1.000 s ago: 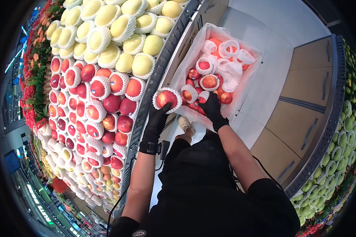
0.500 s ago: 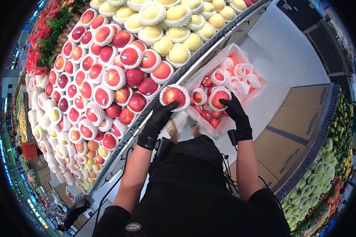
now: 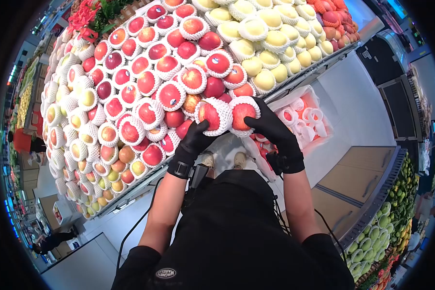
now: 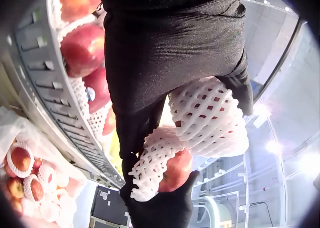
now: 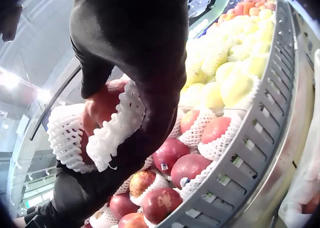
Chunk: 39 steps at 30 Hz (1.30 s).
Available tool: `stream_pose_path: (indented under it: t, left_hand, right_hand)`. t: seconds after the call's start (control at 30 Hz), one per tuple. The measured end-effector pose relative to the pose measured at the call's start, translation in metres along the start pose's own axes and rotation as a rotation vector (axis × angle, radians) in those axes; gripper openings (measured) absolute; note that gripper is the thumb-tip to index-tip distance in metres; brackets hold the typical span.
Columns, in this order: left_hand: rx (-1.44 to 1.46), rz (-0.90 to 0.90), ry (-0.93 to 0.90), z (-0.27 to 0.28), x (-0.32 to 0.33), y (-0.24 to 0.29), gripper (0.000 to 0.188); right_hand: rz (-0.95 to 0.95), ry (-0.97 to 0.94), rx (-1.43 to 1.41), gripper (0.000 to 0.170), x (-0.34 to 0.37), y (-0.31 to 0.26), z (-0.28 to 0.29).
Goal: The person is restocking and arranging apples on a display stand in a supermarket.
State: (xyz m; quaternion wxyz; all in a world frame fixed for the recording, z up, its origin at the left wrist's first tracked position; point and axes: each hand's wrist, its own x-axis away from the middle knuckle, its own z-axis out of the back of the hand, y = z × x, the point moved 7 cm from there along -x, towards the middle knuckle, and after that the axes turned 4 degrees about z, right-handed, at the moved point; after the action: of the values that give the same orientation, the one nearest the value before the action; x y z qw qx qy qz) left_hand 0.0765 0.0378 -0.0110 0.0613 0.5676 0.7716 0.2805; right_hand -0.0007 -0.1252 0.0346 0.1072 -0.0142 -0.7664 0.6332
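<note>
Near the centre of the head view, I saw the left hand (image 3: 196, 137) curled round a red apple (image 3: 208, 116) and the right hand (image 3: 275, 129) gripping a second apple (image 3: 244, 117) just beside it. The red apple's bare face was turned to the left, its foam net (image 3: 223, 115) wrapping the right side; the second apple faced the camera, ringed by a net of its own. Both looked nearly round, so I could read no clear long axis. Stacked apples (image 3: 146, 82) spread above and left; the right hand and forearm hid part of a plastic-lined crate (image 3: 315, 99).

Across the left wrist view, the left hand filled the upper middle, cut off by the top edge. Its apple showed only as red through the mesh. Below, the right hand held the second apple, bare side to the right. A slatted grey rail (image 4: 59, 95) slanted down the left.

Over in the right wrist view, the second apple's bare face pointed left. I couldn't make out the right fingertips, and glare washed out the yellow fruit (image 5: 237, 83) at upper right.
</note>
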Motion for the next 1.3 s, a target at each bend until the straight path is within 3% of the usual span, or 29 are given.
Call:
stream_pose_path:
  t: [0.1,0.27,0.37,0.4,0.5,0.53,0.67,0.7,0.77,0.83,0.87,0.97,1.1,1.2,1.23,1.3]
  left_hand:
    - [-0.021,-0.101,0.025,0.017,0.018,0.018,0.102]
    - [0.023,-0.203,0.066,0.033,0.046,0.042,0.092]
    - [0.076,-0.237,0.088,0.028,0.062,0.057,0.092]
    - [0.069,-0.3,0.085,0.028,0.065,0.065,0.087]
    - [0.104,-0.268,0.146,0.032,0.078,0.076,0.081]
    - [0.099,-0.345,0.198,0.039,0.078,0.08,0.076]
    - [0.041,-0.436,0.214,0.04,0.093,0.114,0.077]
    - [0.157,-0.453,0.164,0.038,0.101,0.123,0.06]
    - [0.17,-0.527,0.221,0.037,0.119,0.143,0.058]
    - [0.086,-0.6,0.304,0.038,0.14,0.165,0.051]
    - [-0.222,-0.71,0.417,0.046,0.154,0.181,0.049]
    - [-0.398,-0.807,0.672,0.054,0.196,0.217,0.041]
    - [-0.481,-0.703,0.757,0.071,0.213,0.25,0.049]
    - [-0.666,-0.788,0.728,0.087,0.199,0.264,0.045]
    - [-0.756,-0.755,0.698,0.089,0.193,0.267,0.06]
    - [-0.881,-0.822,1.036,0.13,0.188,0.263,0.08]
  right_hand:
    - [-0.141,-0.096,0.139,0.077,-0.014,-0.011,-0.027]
    - [-0.212,-0.188,0.057,0.084,-0.034,-0.028,-0.075]
    - [-0.159,-0.02,0.227,0.088,-0.047,-0.029,-0.086]
    - [-0.057,-0.014,0.294,0.091,-0.051,-0.038,-0.094]
    - [0.259,-0.078,0.816,0.093,-0.068,-0.056,-0.118]
    - [0.184,-0.068,0.729,0.096,-0.069,-0.062,-0.129]
    - [0.34,-0.088,0.616,0.102,-0.099,-0.074,-0.161]
    - [0.342,-0.088,0.627,0.103,-0.111,-0.073,-0.168]
    - [0.321,-0.113,0.628,0.1,-0.128,-0.076,-0.186]
    - [0.337,-0.109,0.594,0.095,-0.145,-0.084,-0.214]
    - [0.386,-0.081,0.625,0.094,-0.156,-0.086,-0.226]
    - [0.521,0.005,0.777,0.09,-0.184,-0.08,-0.257]
    - [0.493,-0.047,0.906,0.09,-0.218,-0.045,-0.282]
    - [0.443,-0.009,1.074,0.09,-0.229,-0.034,-0.283]
    - [0.451,-0.012,1.042,0.09,-0.231,-0.033,-0.281]
    - [0.461,-0.01,0.976,0.091,-0.231,-0.033,-0.275]
